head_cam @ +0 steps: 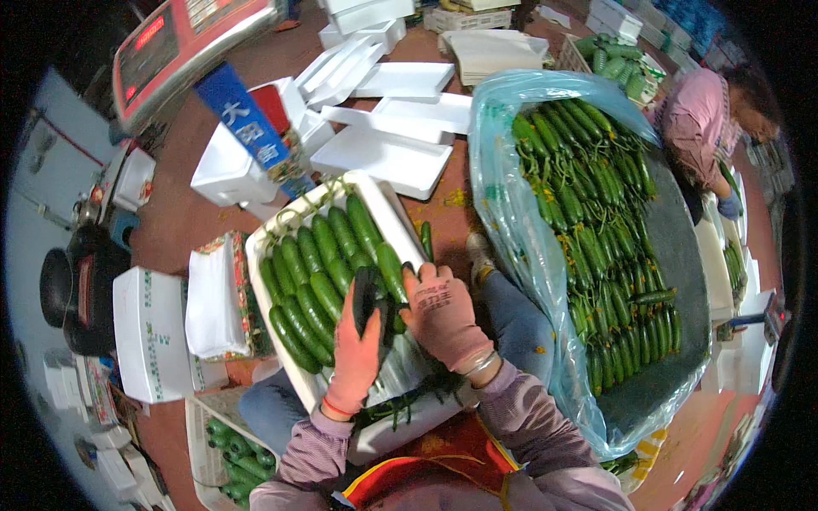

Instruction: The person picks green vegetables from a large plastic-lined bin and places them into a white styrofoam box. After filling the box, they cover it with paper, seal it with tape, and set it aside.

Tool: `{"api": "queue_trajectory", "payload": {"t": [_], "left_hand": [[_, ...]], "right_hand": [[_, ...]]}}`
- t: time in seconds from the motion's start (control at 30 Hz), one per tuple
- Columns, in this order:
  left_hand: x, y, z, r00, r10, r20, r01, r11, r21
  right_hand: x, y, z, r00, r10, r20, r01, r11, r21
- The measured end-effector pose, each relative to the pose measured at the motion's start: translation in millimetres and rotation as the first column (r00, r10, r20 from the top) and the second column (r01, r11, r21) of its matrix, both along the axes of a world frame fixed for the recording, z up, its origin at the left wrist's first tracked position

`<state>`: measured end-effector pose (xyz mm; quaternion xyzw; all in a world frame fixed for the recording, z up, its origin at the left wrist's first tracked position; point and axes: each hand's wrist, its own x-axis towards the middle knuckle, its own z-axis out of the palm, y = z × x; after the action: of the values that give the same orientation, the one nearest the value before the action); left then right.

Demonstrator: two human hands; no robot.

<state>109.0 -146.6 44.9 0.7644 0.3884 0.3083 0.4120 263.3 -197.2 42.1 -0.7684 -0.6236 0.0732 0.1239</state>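
A white foam box [261, 268] lies before me, with rows of green cucumbers [300, 319] in its far and left part. Clear plastic film [402, 358] shows in the near part, beside stem ends of more cucumbers. Over the box's middle is my left hand [358, 358] in a pink glove with dark fingertips, thumb and fingers apart, beside cucumbers in the rows. Gloved alike, my right hand [444, 316] rests palm down at the right wall, its fingers at the end of a cucumber; whether either hand grips one is hidden.
At right stands a large bin lined with blue plastic [505, 191], holding layered cucumbers [594, 243]. White foam lids [383, 160] lie ahead. At left are a foam box [153, 335], stacked white sheets [214, 300] and a crate of cucumbers [198, 441]. A co-worker [693, 121] bends at far right.
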Motion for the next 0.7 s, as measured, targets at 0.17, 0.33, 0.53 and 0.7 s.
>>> {"api": "queue_trajectory", "payload": {"t": [0.17, 0.33, 0.53, 0.7], "left_hand": [[25, 13, -10, 0.831, -0.064, -0.553, 0.354, 0.827, 0.436], [33, 12, -19, 0.660, -0.076, -0.747, 0.413, 0.868, 0.277], [34, 9, -20, 0.615, -0.038, -0.788, 0.463, 0.827, 0.321], [34, 15, -23, 0.598, -0.086, -0.797, 0.462, 0.849, 0.255]], "right_hand": [[24, -1, 3, 0.992, 0.109, 0.060, -0.107, 0.994, -0.039], [134, -19, 6, 0.869, 0.347, -0.352, -0.236, 0.917, 0.322], [329, 54, -36, 0.801, -0.526, -0.287, 0.569, 0.817, 0.092], [383, 149, -76, 0.602, -0.747, -0.282, 0.753, 0.649, -0.112]]}}
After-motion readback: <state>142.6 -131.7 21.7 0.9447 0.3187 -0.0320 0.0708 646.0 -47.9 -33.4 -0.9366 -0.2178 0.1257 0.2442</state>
